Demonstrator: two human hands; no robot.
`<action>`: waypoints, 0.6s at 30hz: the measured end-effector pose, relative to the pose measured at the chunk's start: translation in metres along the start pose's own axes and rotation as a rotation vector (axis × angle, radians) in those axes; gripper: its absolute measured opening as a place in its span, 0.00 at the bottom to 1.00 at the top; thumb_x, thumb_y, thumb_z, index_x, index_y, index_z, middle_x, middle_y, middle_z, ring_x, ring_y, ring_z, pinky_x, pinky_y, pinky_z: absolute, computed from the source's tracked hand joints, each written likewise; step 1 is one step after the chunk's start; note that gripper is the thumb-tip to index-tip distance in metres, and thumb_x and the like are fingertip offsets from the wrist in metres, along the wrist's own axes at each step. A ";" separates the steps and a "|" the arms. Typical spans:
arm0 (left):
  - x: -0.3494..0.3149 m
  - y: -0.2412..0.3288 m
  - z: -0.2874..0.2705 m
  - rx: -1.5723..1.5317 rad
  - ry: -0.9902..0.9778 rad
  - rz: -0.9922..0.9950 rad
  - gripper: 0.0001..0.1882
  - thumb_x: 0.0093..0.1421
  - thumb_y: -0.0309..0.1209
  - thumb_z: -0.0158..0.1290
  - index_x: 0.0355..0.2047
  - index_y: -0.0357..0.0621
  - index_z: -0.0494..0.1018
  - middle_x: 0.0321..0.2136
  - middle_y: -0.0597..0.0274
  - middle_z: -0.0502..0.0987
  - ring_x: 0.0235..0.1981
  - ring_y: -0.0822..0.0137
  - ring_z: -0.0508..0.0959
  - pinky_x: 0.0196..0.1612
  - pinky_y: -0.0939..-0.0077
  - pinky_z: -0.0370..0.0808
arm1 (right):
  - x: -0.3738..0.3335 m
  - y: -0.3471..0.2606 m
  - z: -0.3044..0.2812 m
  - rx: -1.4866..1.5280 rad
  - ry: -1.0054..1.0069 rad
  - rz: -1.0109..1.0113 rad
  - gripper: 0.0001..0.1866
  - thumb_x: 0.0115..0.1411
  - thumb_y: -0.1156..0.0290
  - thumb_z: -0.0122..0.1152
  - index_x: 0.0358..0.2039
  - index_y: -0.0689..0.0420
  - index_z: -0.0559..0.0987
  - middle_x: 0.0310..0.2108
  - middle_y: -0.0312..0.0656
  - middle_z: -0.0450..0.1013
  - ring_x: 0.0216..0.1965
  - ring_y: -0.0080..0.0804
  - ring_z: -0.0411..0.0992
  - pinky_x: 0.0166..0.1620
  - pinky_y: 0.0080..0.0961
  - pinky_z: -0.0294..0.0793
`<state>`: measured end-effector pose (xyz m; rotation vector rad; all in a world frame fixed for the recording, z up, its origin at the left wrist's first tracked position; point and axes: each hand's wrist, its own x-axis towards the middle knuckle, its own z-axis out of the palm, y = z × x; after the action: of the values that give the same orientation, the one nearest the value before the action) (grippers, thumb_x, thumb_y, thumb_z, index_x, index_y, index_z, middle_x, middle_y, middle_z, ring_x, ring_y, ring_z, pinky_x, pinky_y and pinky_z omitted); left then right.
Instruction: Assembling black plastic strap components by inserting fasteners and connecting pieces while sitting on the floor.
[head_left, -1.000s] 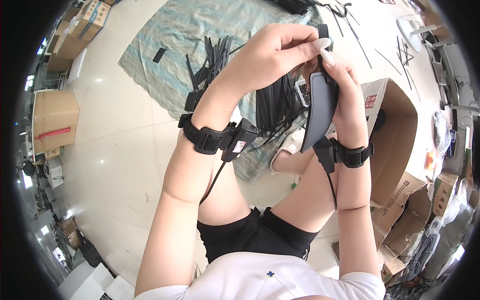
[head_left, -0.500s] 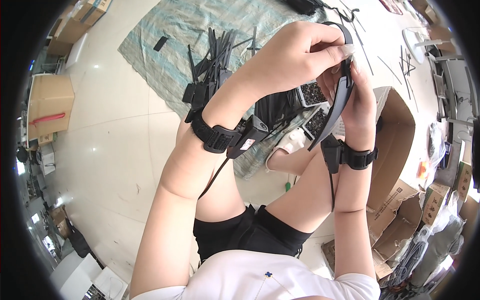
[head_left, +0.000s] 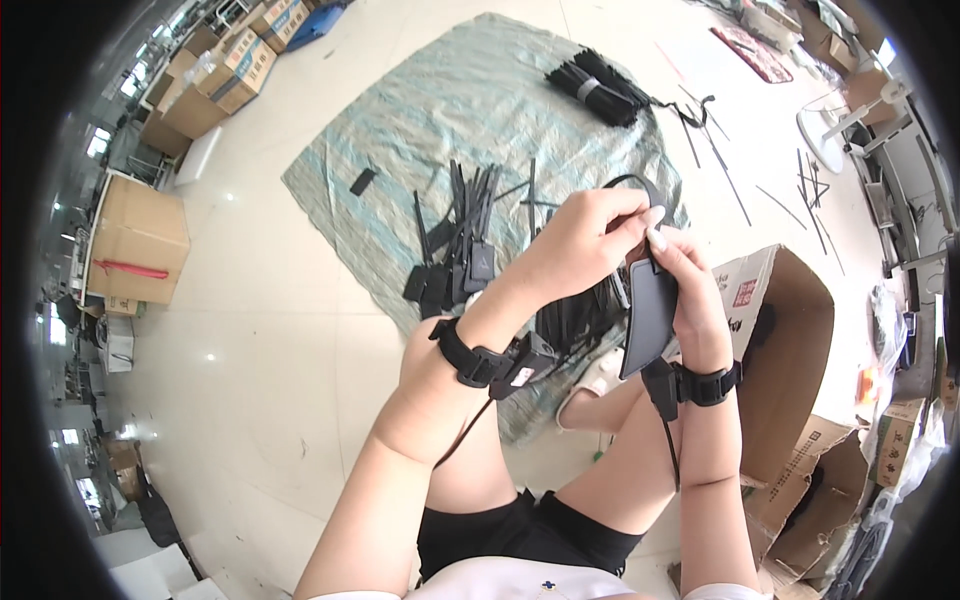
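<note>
A black strap (head_left: 654,192) with a wide, flat dark pad (head_left: 650,312) is held up between my hands, above my right shin. My left hand (head_left: 605,235) pinches the strap near the top, where it bends into a loop. Close beside it, my right hand (head_left: 692,285) grips the strap and the pad's upper edge, thumb against the strap. The pad hangs down with its flat face showing. Fingers hide the place where strap and pad meet. Behind my hands lies a heap of black strips (head_left: 572,328), partly covered by my left wrist.
Several black pads with straps (head_left: 480,262) lie on a green-striped woven sheet (head_left: 420,120). A tied bundle of black strips (head_left: 600,92) rests at its far side. An open cardboard box (head_left: 800,350) stands at my right, with loose black strips (head_left: 815,195) on the floor beyond.
The view has shifted, so my hands sit lower in the picture. The pad has turned from edge-on to show its flat face. Both hands keep hold of the strap and pad.
</note>
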<state>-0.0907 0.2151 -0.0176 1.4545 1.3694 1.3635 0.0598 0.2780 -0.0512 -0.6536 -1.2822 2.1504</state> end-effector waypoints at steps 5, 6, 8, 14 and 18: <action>0.003 -0.010 0.000 0.069 0.045 0.004 0.09 0.60 0.28 0.45 0.25 0.36 0.67 0.17 0.72 0.62 0.21 0.82 0.60 0.23 0.85 0.58 | 0.001 -0.010 0.018 -0.201 0.033 -0.119 0.14 0.60 0.63 0.51 0.32 0.62 0.77 0.24 0.27 0.70 0.27 0.11 0.63 0.32 0.10 0.63; 0.004 -0.011 0.003 0.003 0.060 -0.010 0.09 0.60 0.29 0.45 0.25 0.36 0.66 0.17 0.72 0.62 0.22 0.81 0.61 0.24 0.85 0.59 | 0.001 -0.011 0.022 -0.330 0.079 -0.188 0.15 0.61 0.63 0.50 0.31 0.63 0.75 0.22 0.25 0.67 0.25 0.10 0.61 0.30 0.10 0.61; 0.006 -0.013 0.004 0.102 0.108 -0.012 0.09 0.60 0.28 0.45 0.25 0.36 0.67 0.17 0.72 0.62 0.21 0.81 0.61 0.24 0.85 0.60 | 0.009 -0.002 0.012 -0.534 0.091 -0.319 0.15 0.61 0.64 0.50 0.26 0.63 0.70 0.18 0.29 0.61 0.23 0.14 0.57 0.26 0.15 0.58; 0.011 -0.014 0.003 0.204 0.080 -0.026 0.10 0.60 0.29 0.45 0.25 0.36 0.67 0.17 0.72 0.63 0.19 0.82 0.60 0.22 0.85 0.59 | 0.011 -0.012 0.004 -0.682 0.064 -0.381 0.15 0.60 0.64 0.50 0.22 0.63 0.68 0.16 0.32 0.58 0.22 0.16 0.55 0.25 0.18 0.57; 0.013 -0.020 0.001 -0.037 0.011 -0.167 0.16 0.62 0.37 0.43 0.25 0.38 0.68 0.16 0.72 0.64 0.18 0.81 0.62 0.22 0.85 0.61 | 0.003 -0.021 0.013 -0.430 0.095 -0.146 0.15 0.59 0.64 0.52 0.21 0.61 0.68 0.16 0.31 0.58 0.22 0.15 0.55 0.25 0.17 0.57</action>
<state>-0.0956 0.2314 -0.0342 1.2798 1.4310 1.2856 0.0531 0.2804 -0.0274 -0.7931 -1.7005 1.7174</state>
